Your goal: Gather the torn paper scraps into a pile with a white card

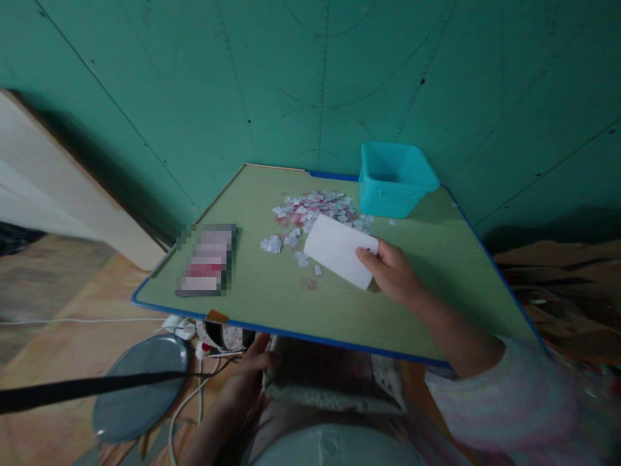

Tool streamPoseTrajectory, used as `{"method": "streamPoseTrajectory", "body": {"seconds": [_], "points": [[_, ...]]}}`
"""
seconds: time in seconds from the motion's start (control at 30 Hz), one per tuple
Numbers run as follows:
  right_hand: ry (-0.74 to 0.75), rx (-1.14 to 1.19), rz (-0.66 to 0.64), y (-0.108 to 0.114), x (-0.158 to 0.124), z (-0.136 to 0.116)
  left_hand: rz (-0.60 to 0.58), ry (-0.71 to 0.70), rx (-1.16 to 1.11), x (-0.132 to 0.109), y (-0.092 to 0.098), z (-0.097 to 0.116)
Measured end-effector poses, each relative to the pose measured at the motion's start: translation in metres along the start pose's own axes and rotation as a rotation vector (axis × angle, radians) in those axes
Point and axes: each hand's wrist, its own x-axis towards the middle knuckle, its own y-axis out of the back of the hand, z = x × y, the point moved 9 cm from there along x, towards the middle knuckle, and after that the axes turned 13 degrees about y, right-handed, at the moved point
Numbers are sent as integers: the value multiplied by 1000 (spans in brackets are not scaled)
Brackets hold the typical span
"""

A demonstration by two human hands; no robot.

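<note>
Pale clothing [334,446] is nearest, before a blue-edged table [272,298] by the green wall [194,97], where the right hand [392,270] pinches a white card [336,249], partly hiding paper scraps [317,206] near a turquoise bin [392,197], and for the left hand [252,370] I cannot tell the grip.

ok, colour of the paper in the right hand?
The paper is white; head view shows it best.

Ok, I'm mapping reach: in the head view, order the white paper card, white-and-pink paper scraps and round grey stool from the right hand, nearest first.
1. White card: in the right hand.
2. Paper scraps: beyond the card.
3. Grey stool: lower left.
</note>
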Motion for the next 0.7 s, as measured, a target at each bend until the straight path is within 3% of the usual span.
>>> {"method": "streamPoseTrajectory", "body": {"seconds": [0.13,0.33,0.53,0.7], "points": [[-24,6,160,20,1,4,-10,25,-47,-2,-6,-1],[-27,34,13,3,1,6,70,31,-43,-1,-1,-1],[-84,-4,230,32,2,16,17,47,-56,-2,-6,-1],[-119,90,183,29,-2,11,64,43,-31,-5,-6,2]]}}
